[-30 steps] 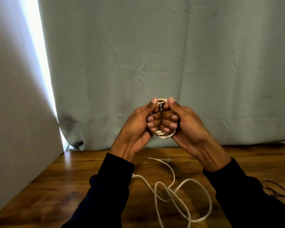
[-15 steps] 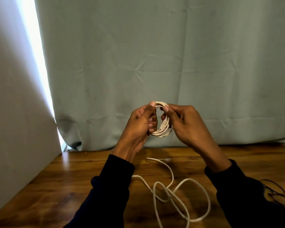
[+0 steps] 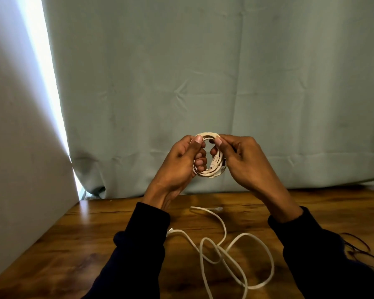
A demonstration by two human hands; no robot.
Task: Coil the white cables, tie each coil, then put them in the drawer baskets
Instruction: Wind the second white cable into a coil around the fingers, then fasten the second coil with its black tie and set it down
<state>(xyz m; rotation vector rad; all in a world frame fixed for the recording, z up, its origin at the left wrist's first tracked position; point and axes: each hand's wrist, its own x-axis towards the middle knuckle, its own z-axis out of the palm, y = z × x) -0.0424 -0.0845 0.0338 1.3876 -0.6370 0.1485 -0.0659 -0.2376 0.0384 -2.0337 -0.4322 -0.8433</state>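
A small coil of white cable (image 3: 211, 173) is held upright in the air above the wooden table (image 3: 78, 240). My left hand (image 3: 179, 162) grips its left side, thumb on the top of the loop and fingers through it. My right hand (image 3: 242, 160) pinches the right side at the top, with a plug end lying against the coil beside its fingers. A second white cable (image 3: 225, 249) lies loose in open loops on the table below my hands, one plug end pointing to the back.
A grey-green curtain (image 3: 203, 83) hangs right behind the table. A pale wall panel (image 3: 20, 147) closes off the left side. Thin dark wires (image 3: 358, 251) lie at the table's right edge. No drawer or basket is in view.
My hands, pressed together around the coil a second ago, have drawn apart and dropped slightly. The coil and its plug end now show between them. The loose cable has not moved.
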